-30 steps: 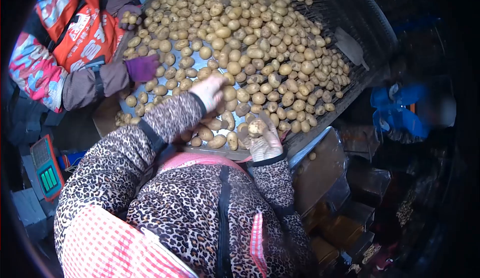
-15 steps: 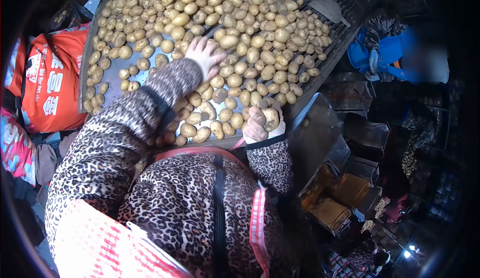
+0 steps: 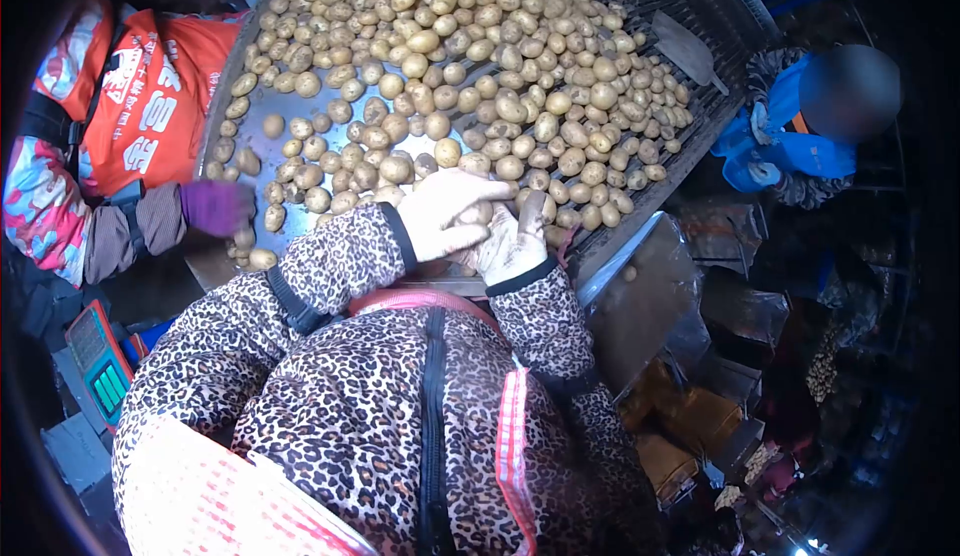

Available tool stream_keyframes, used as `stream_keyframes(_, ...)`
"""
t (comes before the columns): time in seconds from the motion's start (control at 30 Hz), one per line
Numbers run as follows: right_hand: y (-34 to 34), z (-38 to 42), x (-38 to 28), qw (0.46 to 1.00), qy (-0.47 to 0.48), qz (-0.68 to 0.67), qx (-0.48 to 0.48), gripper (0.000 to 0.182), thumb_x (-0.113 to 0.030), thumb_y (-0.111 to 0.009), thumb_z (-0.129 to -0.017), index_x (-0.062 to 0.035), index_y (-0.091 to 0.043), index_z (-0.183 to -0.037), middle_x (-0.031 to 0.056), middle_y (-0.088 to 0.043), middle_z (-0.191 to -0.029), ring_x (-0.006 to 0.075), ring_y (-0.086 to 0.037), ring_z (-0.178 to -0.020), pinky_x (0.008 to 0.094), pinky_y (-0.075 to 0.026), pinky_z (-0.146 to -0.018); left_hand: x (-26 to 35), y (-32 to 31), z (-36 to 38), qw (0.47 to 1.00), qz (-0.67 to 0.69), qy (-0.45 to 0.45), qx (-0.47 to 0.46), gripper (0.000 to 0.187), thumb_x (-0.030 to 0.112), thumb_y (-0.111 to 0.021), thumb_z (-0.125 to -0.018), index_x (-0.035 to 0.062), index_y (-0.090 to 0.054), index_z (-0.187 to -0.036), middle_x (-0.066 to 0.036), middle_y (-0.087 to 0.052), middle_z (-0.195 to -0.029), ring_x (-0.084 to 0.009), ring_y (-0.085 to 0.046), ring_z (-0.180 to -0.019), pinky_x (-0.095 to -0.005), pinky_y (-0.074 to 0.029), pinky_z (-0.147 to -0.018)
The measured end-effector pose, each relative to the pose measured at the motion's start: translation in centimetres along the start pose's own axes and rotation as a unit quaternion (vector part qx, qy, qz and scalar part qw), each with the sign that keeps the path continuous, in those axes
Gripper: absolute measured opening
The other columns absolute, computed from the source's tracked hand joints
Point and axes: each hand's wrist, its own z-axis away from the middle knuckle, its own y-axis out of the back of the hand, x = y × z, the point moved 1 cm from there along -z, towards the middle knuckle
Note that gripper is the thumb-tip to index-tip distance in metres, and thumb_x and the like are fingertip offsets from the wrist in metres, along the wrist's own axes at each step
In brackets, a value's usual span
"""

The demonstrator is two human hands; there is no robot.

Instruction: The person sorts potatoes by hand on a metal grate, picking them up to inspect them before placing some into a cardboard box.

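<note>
My left hand (image 3: 445, 214) meets my right hand (image 3: 512, 244) at the near edge of the sorting table, in front of my body. Its fingers reach across toward the right hand and curve round a potato (image 3: 478, 214), which is mostly hidden between the two hands. The right hand closes on it from the other side, with its dirt-stained thumb raised. Many pale yellow potatoes (image 3: 560, 103) lie just beyond both hands, some with dark soil on them.
The sorting table (image 3: 262, 108) has a slatted part with a grey scoop (image 3: 688, 51) at right. A co-worker's purple-gloved hand (image 3: 218, 208) is at the left edge. Another person in blue (image 3: 790, 131) stands at right. A digital scale (image 3: 100, 366) sits at lower left.
My left hand has drawn back from the spread of potatoes to meet my right hand. The co-worker's purple glove has come into view at left. The view has shifted slightly.
</note>
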Motion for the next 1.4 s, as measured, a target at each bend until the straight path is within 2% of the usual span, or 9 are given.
stream_keyframes(0.17, 1.9, 0.5, 0.8, 0.963, -0.066, 0.249, 0.079, 0.089, -0.074, -0.039, -0.088, -0.0035, -0.039, -0.142, 0.021, -0.054, -0.132, 0.0395, -0.059, -0.111, 0.0501, -0.051, -0.094, -4.4, -1.4, 1.3, 0.659, 0.664, 0.324, 0.139, 0.039, 0.036, -0.042, -0.098, 0.0045, -0.062, -0.108, -0.013, -0.065, -0.1, -0.0283, -0.061, -0.099, -0.0429, -0.05, -0.088)
stream_keyframes(0.33, -0.3, 0.4, 2.1, 0.984, -0.056, -0.068, 0.154, 0.06, -0.059, -0.053, -0.09, -0.0109, -0.054, -0.126, 0.0091, -0.063, -0.111, 0.0227, -0.064, -0.091, 0.0413, -0.056, -0.072, -3.1, -3.3, 0.6, 0.997, 0.075, -0.014, -0.03, 0.033, 0.032, -0.053, -0.092, 0.0031, -0.057, -0.108, -0.017, -0.061, -0.105, -0.033, -0.059, -0.101, -0.0424, -0.048, -0.09)
stream_keyframes(0.43, 4.8, -1.0, 2.2, 0.989, -0.021, -0.045, 0.14, 0.043, -0.042, -0.061, -0.091, -0.0105, -0.057, -0.12, 0.0024, -0.064, -0.089, 0.0123, -0.06, -0.062, 0.0238, -0.042, -0.04, -3.2, -1.7, -0.2, 0.998, 0.049, -0.011, 0.039, 0.042, 0.033, -0.056, -0.091, 0.0039, -0.055, -0.121, -0.019, -0.057, -0.115, -0.0364, -0.055, -0.109, -0.0435, -0.044, -0.095)
stream_keyframes(0.73, 5.6, -0.8, 2.7, 0.714, 0.267, 0.623, 0.177, 0.055, -0.025, -0.069, -0.082, -0.0051, -0.053, -0.131, 0.0201, -0.057, -0.123, 0.0352, -0.053, -0.114, 0.044, -0.041, -0.1, -15.0, 1.3, -4.3, 0.895, -0.431, -0.1, -0.06, 0.075, 0.052, -0.069, -0.07, 0.0207, -0.049, -0.135, -0.008, -0.044, -0.144, -0.0346, -0.037, -0.134, -0.0568, -0.031, -0.107)
stream_keyframes(0.87, 4.1, -0.3, -2.1, 0.719, 0.221, 0.623, 0.216, 0.045, -0.016, -0.063, -0.085, -0.0002, -0.055, -0.126, 0.0202, -0.057, -0.125, 0.0321, -0.055, -0.115, 0.0416, -0.042, -0.101, -15.9, 5.2, -3.1, 0.912, -0.4, 0.075, 0.043, 0.06, 0.037, -0.064, -0.078, 0.0197, -0.05, -0.134, -0.014, -0.041, -0.144, -0.034, -0.038, -0.134, -0.0546, -0.032, -0.106)
stream_keyframes(0.9, 7.3, -2.0, -2.2, 0.85, 0.232, 0.426, 0.206, 0.042, -0.016, -0.06, -0.087, 0.0012, -0.055, -0.126, 0.0204, -0.057, -0.124, 0.0318, -0.056, -0.114, 0.0411, -0.043, -0.1, -16.0, 5.8, -2.3, 0.902, -0.421, 0.094, 0.032, 0.051, 0.031, -0.059, -0.083, 0.0205, -0.052, -0.133, -0.013, -0.04, -0.145, -0.0319, -0.038, -0.134, -0.0541, -0.03, -0.107)
stream_keyframes(1.03, 4.5, -3.9, -13.0, 0.688, 0.315, 0.577, 0.308, 0.049, -0.02, -0.06, -0.086, 0.0017, -0.052, -0.129, 0.0228, -0.054, -0.128, 0.0328, -0.055, -0.116, 0.0403, -0.043, -0.102, -13.3, 3.0, 0.7, 0.825, -0.502, 0.256, -0.047, 0.047, 0.028, -0.053, -0.086, 0.0183, -0.053, -0.132, -0.012, -0.036, -0.15, -0.0369, -0.033, -0.138, -0.0574, -0.021, -0.112)
stream_keyframes(1.2, 8.0, -11.5, -25.6, 0.537, 0.202, 0.68, 0.457, 0.065, -0.021, -0.067, -0.084, -0.0024, -0.039, -0.14, 0.0243, -0.043, -0.137, 0.0371, -0.047, -0.126, 0.0429, -0.043, -0.104, -4.1, 2.7, 1.1, 0.917, -0.384, 0.092, 0.053, 0.052, 0.028, -0.066, -0.075, 0.0095, -0.055, -0.123, -0.018, -0.046, -0.137, -0.0407, -0.041, -0.129, -0.0564, -0.031, -0.106)
stream_keyframes(1.4, 4.4, -15.5, -18.4, 0.371, 0.057, 0.866, 0.331, 0.055, -0.02, -0.067, -0.086, -0.0134, -0.046, -0.136, 0.0165, -0.043, -0.132, 0.033, -0.05, -0.119, 0.0426, -0.041, -0.106, -2.9, 2.2, 3.2, 0.959, -0.274, 0.053, 0.038, 0.05, 0.025, -0.061, -0.079, 0.0085, -0.054, -0.126, -0.016, -0.051, -0.131, -0.0388, -0.045, -0.125, -0.0514, -0.037, -0.102)
